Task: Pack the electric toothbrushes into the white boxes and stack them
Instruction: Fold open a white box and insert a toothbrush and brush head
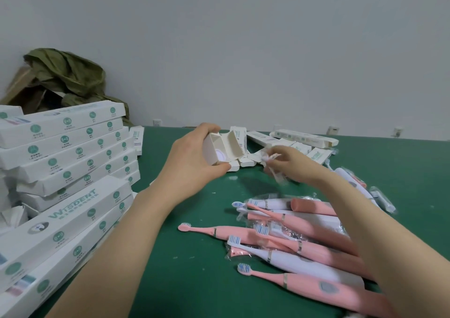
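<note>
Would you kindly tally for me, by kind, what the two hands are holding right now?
open white box, gripped by the left hand: 1
clear plastic packet, blurred, pinched by the right hand: 1
Total: 2

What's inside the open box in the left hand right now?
A round pale end shows inside the open box held by the left hand; the box walls hide the rest.
</note>
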Tool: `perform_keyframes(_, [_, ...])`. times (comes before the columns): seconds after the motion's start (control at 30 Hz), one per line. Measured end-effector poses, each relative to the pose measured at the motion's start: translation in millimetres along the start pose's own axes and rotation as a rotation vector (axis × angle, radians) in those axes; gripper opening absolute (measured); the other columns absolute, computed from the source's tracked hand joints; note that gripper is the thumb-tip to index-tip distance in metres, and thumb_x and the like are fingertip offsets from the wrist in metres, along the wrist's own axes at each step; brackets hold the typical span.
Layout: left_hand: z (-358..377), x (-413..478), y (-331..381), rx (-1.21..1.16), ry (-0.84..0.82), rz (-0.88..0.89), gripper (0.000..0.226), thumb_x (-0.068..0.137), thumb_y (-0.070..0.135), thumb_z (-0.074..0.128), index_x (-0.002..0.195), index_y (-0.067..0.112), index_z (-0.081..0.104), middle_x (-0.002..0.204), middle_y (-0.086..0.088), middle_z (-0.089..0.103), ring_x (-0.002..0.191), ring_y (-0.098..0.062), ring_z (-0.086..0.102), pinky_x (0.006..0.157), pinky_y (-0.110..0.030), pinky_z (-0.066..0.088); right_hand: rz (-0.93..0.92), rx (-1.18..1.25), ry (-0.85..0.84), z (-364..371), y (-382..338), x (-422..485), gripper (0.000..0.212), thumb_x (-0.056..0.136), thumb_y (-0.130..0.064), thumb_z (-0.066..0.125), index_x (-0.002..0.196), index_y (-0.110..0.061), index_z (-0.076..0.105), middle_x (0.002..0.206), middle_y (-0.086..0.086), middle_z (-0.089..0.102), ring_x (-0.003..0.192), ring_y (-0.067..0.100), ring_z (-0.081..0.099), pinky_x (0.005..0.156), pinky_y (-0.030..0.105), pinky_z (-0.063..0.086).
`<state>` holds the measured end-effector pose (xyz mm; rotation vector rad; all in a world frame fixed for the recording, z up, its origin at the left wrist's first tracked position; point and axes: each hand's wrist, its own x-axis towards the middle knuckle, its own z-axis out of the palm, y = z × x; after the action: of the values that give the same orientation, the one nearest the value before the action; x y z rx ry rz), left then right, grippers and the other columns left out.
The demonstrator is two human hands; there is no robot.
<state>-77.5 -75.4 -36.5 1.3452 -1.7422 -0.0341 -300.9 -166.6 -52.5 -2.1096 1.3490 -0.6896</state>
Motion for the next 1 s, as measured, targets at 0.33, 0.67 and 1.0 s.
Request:
perform_keyframes(0.33, [5.3,-1.5,6.7,-0.029,-0.056,-0.014,0.057,0.066,0.019,0.080,0.117,0.025,0.055,0.094,0.014,0.059,0.085,-0.011,0.053,0.066,-0.005,0.036,-0.289,0.328,0.060,3.9,-97.6,-49.1,0.021,0.086,-0.005,0.057,0.094,-0.021,0.067,0.075,0.000,0.068,0.053,0.005,0.049,0.051,0.017,0.040])
perform_keyframes(0.67, [10.0,-3.0,9.9,-0.014,-0.153,0.022,0.058,0.065,0.022,0.078,0.118,0.029,0.054,0.104,0.015,0.062,0.091,-0.009,0.054,0.073,-0.008,0.037,-0.312,-0.241,0.332,34.5,-95.7,-38.5,0.019,0.084,-0.007,0.058,0.092,-0.015,0.074,0.090,0.005,0.065,0.079,0.018,0.057,0.064,0.019,0.039])
perform_keyframes(1.0, [4.2,0.1,10.4,-0.001,-0.030,-0.034,0.064,0.065,0.023,0.081,0.122,0.024,0.054,0.099,0.012,0.057,0.086,-0.012,0.051,0.068,-0.003,0.036,-0.289,0.324,0.327,34.1,-98.4,-40.8,0.037,0.077,0.009,0.052,0.100,-0.019,0.058,0.092,-0.008,0.061,0.088,0.015,0.061,0.079,0.025,0.050])
